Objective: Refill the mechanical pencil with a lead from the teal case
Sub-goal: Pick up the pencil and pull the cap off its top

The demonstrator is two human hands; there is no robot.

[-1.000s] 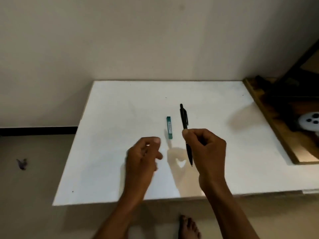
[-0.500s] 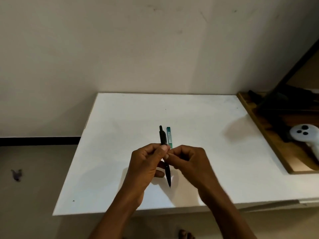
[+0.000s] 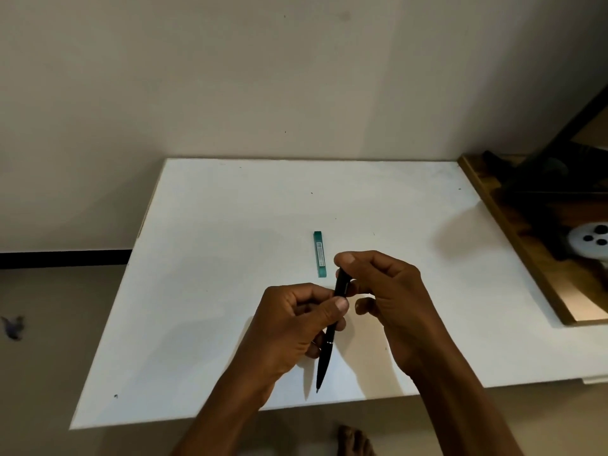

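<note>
A: Starting at the left of the frame, what is there?

B: A small dark scrap (image 3: 13,326) on the floor at the far left, then the white table (image 3: 204,291) filling the middle, its far edge against the wall.

A: And the hands?

B: The left hand (image 3: 289,327), just left of centre and low in the frame, has its fingers curled around the middle of the black mechanical pencil (image 3: 329,337), thumb pressed on the barrel. The pencil is tilted, its tip pointing down toward the table's near edge and its top end up and to the right.

A: Where is the teal case?

B: The teal case (image 3: 319,254) lies flat on the table above the left hand, near the centre of the frame, lengthwise away from the viewer, just left of the right thumb, untouched.

A: The other hand?

B: The right hand (image 3: 385,291), right of centre, pinches the pencil's top end between thumb and fingers.

A: Further right?

B: A wooden board (image 3: 513,245) at the right edge, carrying a white controller (image 3: 592,245) with dark buttons. A bare foot (image 3: 353,441) shows at the bottom.
</note>
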